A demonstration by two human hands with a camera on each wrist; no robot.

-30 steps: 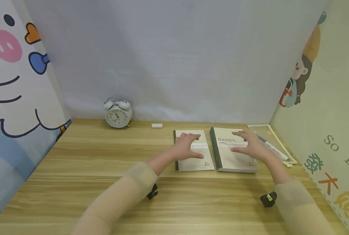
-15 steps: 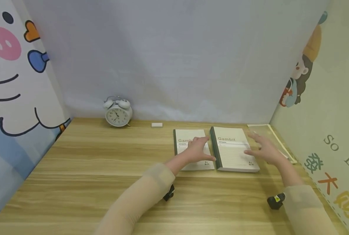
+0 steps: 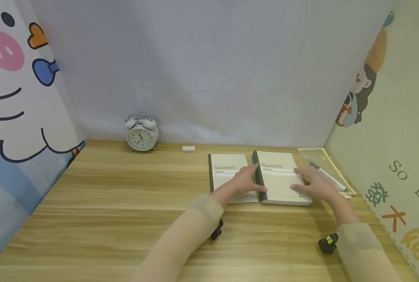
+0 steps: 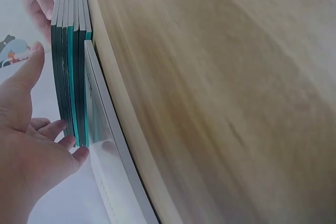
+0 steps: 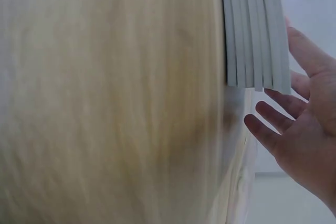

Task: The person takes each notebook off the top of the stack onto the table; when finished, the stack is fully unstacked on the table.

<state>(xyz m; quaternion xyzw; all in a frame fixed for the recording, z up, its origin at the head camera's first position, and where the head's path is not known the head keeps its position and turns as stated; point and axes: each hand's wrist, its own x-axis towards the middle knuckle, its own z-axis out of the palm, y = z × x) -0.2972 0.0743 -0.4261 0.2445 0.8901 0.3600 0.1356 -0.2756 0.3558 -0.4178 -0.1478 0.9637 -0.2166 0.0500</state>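
A stack of several notebooks [image 3: 279,186] marked "Gambit" lies flat on the table, dark and teal spines [image 4: 69,85] facing left, pale page edges [image 5: 257,30] facing right. My left hand [image 3: 244,181] is at the spine side, its fingertips right at the spines and its thumb apart from them. On the opposite side, my right hand [image 3: 316,185] has spread fingers beside the page edges and its thumb over the top cover. Just left of the stack lies a single thin notebook [image 3: 227,158], partly covered by my left hand.
A white alarm clock [image 3: 142,135] stands at the back left, with a white eraser [image 3: 188,149] to its right. At the right wall lies a translucent pouch [image 3: 318,154] with pens [image 3: 325,176]. A fabric backdrop [image 3: 209,78] borders the table's rear.
My left hand has moved right, from over the thin notebook to the stack's spine side. My right hand shifted right off the stack's cover, then came back in against its right edge.
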